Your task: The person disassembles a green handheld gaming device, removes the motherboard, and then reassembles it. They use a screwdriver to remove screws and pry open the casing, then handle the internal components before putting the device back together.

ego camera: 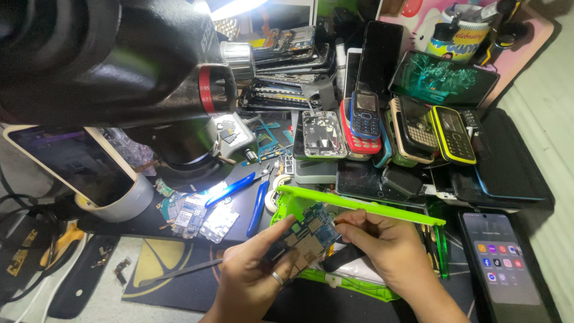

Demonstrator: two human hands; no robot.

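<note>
1. The board (pixel 305 236), a blue phone circuit board, is held between both hands, just above the green frame (pixel 359 206), tilted up so its face can be seen.
2. The left hand (pixel 254 275) pinches the board's lower edge between thumb and fingers, steadying it; a ring shows on one finger.
3. The right hand (pixel 376 239) has its fingertips pressed together at the board's right edge, seemingly on a small part; what it grips I cannot tell.
4. Left of the left hand lie blue-handled pliers (pixel 248 194) and loose boards (pixel 200 216), within reach under the microscope (pixel 119 66).
5. Beyond the hands, old phones (pixel 382 128) are stacked on the bench; a lit phone (pixel 502 260) lies right of the right hand.
</note>
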